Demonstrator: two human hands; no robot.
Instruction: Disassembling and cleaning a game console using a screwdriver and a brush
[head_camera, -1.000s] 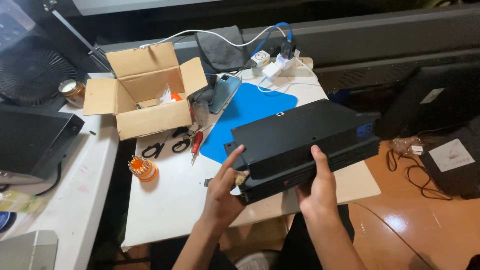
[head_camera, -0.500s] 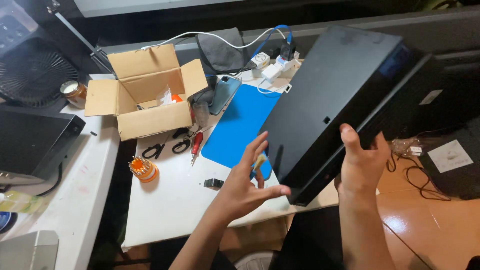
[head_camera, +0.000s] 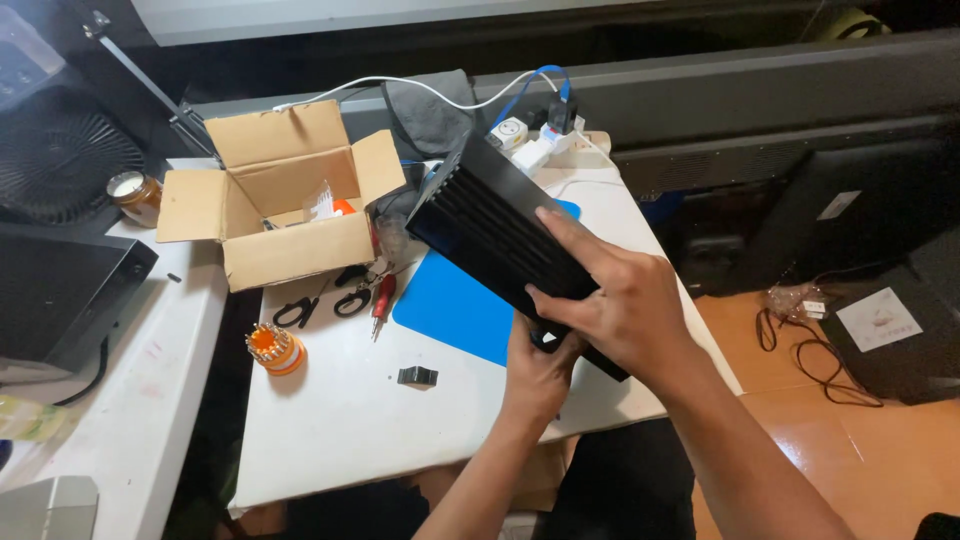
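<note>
I hold a black box-shaped console on its edge above the white table, its ribbed side facing up. My right hand wraps over the near end of the console from above. My left hand grips the same end from underneath. A blue mat lies on the table below the console.
An open cardboard box stands at the back left. Black-handled scissors, a red-handled tool, an orange bit holder and a small black part lie on the table. A power strip sits behind. Another black device rests at left.
The console was lying flat a second ago, was tipped up with its broad face toward me, and now stands turned on its edge. Both hands have shifted to its near end.
</note>
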